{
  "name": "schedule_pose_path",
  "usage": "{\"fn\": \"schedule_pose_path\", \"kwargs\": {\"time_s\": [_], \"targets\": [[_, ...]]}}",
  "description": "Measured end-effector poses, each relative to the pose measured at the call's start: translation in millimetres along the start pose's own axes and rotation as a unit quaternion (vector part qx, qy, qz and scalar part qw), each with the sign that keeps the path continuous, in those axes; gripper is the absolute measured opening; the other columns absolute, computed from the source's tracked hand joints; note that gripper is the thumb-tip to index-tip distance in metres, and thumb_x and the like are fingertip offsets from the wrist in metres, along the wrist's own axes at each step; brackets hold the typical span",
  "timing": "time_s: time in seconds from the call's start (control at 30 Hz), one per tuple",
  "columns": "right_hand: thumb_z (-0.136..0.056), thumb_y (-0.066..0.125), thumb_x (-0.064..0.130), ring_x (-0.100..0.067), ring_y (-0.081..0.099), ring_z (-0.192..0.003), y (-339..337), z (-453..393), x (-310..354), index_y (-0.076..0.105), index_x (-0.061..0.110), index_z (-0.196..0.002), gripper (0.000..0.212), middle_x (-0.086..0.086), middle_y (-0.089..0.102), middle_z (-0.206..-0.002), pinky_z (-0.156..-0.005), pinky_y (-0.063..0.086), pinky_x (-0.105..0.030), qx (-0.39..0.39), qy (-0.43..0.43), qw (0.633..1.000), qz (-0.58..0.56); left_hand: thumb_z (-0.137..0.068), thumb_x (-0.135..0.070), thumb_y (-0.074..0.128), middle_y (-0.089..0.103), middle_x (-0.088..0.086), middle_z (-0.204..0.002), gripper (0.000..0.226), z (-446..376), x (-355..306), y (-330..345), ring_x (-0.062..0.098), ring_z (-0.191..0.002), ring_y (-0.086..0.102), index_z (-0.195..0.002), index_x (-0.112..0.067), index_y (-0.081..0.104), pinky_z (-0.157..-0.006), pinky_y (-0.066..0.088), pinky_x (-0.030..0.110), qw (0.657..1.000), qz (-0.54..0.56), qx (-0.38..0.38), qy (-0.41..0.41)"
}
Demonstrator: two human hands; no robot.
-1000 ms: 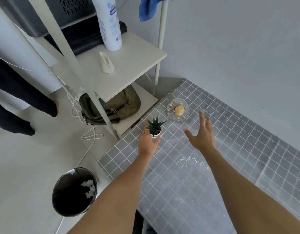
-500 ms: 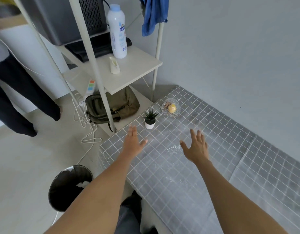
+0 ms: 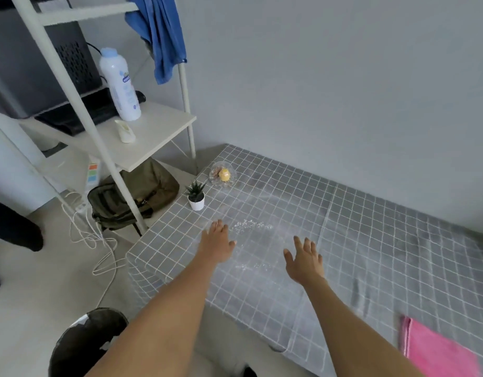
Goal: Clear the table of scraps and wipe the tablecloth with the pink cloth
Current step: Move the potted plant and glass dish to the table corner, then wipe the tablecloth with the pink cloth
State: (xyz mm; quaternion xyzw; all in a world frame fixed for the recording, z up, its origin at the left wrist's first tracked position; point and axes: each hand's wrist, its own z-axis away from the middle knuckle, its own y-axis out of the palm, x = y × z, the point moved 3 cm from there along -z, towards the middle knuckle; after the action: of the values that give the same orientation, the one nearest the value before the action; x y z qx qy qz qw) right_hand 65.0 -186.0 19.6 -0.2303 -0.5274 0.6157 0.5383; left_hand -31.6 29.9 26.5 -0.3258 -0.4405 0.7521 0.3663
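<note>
Both hands out over the tablecloth (image 3: 370, 240), palms down, holding nothing. My left hand (image 3: 217, 246) has fingers straight and together, thumb out to the side. My right hand (image 3: 302, 261) has fingers spread. Whether either touches the cloth, I cannot tell.

Containers: a clear glass bowl (image 3: 223, 174) at the table's far corner, 11 o'clock from my left hand, holds a yellow round thing and some brownish bits I can't make out. A small white pot with a green plant (image 3: 196, 195) stands just beside the bowl, nearer the table edge. A black-lined bin (image 3: 79, 346) on the floor at 7 o'clock, with some white bits in it.

A scatter of pale crumbs (image 3: 251, 224) lies on the tablecloth just ahead of my hands, between them. The pink cloth (image 3: 438, 352) lies at 4 o'clock on the near right of the table, well apart from both hands.

Left of the table: a white shelf unit (image 3: 153, 131) with a white bottle (image 3: 120, 85), a blue towel (image 3: 160, 36) hung on top, a green bag (image 3: 134, 197) underneath.
</note>
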Motion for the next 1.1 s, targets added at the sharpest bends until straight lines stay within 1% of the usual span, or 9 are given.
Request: {"fn": "schedule_pose_path", "kwargs": {"time_s": [0.23, 0.4, 0.63, 0.73, 0.83, 0.97, 1.1], "targets": [[-0.101, 0.026, 0.044, -0.027, -0.003, -0.148, 0.8, 56.7, -57.3, 0.006, 0.021, -0.153, 0.060, -0.009, 0.000, -0.161, -0.119, 0.004, -0.046, -0.033, 0.092, 0.995, -0.015, -0.102, -0.038, 0.029, -0.007, 0.009, -0.160, 0.062, 20.6, -66.4, 9.0, 0.025, -0.147, -0.004, -0.152, -0.008, 0.007, -0.119, 0.007, 0.046, 0.992, -0.026, 0.012, 0.127], [-0.101, 0.029, 0.045, -0.027, -0.003, -0.148, 8.8, 105.7, -99.7, 0.006, 0.021, -0.153, 0.062, -0.009, 0.000, -0.161, -0.119, 0.006, -0.047, -0.037, 0.156, 0.987, -0.032, -0.103, -0.037, 0.027, -0.006, 0.011, -0.160, 0.061, 47.0, -98.8, 33.3, 0.026, -0.147, -0.003, -0.151, -0.006, 0.006, -0.119, 0.007, 0.045, 0.981, -0.061, 0.044, 0.180], [-0.101, 0.029, 0.045, -0.026, -0.005, -0.148, 12.4, 159.0, -160.1, 0.003, 0.022, -0.153, 0.063, -0.008, -0.003, -0.161, -0.118, 0.004, -0.047, -0.042, 0.210, 0.976, -0.051, -0.103, -0.036, 0.028, -0.009, 0.011, -0.159, 0.060, 77.0, -162.9, 66.2, 0.025, -0.147, -0.004, -0.151, -0.006, 0.010, -0.120, 0.007, 0.043, 0.963, -0.085, 0.075, 0.243], [-0.100, 0.031, 0.045, -0.026, -0.007, -0.147, 10.3, 169.8, -189.8, 0.002, 0.022, -0.153, 0.064, -0.007, -0.005, -0.161, -0.118, 0.004, -0.048, -0.038, 0.218, 0.973, -0.056, -0.103, -0.036, 0.029, -0.009, 0.011, -0.159, 0.059, 88.7, -192.9, 80.8, 0.025, -0.147, -0.004, -0.151, -0.006, 0.011, -0.120, 0.006, 0.043, 0.960, -0.083, 0.076, 0.255], [-0.099, 0.037, 0.041, -0.026, -0.008, -0.147, 5.8, 179.5, -220.0, 0.001, 0.021, -0.153, 0.068, -0.008, -0.006, -0.160, -0.118, 0.003, -0.048, -0.025, 0.205, 0.977, -0.057, -0.103, -0.034, 0.030, -0.008, 0.010, -0.160, 0.059, 100.9, -222.4, 97.6, 0.025, -0.147, -0.004, -0.151, -0.007, 0.010, -0.120, 0.006, 0.043, 0.959, -0.080, 0.081, 0.258], [-0.096, 0.043, 0.035, -0.027, -0.011, -0.146, 3.3, 194.6, -266.5, -0.004, 0.023, -0.153, 0.074, -0.008, -0.010, -0.160, -0.117, 0.000, -0.049, 0.003, 0.190, 0.981, -0.032, -0.102, -0.035, 0.032, -0.006, 0.010, -0.160, 0.062, 121.8, -269.6, 128.1, 0.025, -0.147, -0.003, -0.151, -0.007, 0.006, -0.119, 0.009, 0.044, 0.956, -0.088, 0.086, 0.267], [-0.095, 0.044, 0.031, -0.027, -0.015, -0.146, 7.2, 206.0, -312.9, -0.007, 0.021, -0.152, 0.078, -0.009, -0.014, -0.159, -0.116, -0.003, -0.048, 0.024, 0.175, 0.984, -0.010, -0.101, -0.034, 0.038, -0.009, 0.009, -0.159, 0.068, 143.0, -318.4, 161.7, 0.025, -0.147, -0.006, -0.151, -0.010, -0.001, -0.120, 0.006, 0.043, 0.953, -0.074, 0.093, 0.277]]}}
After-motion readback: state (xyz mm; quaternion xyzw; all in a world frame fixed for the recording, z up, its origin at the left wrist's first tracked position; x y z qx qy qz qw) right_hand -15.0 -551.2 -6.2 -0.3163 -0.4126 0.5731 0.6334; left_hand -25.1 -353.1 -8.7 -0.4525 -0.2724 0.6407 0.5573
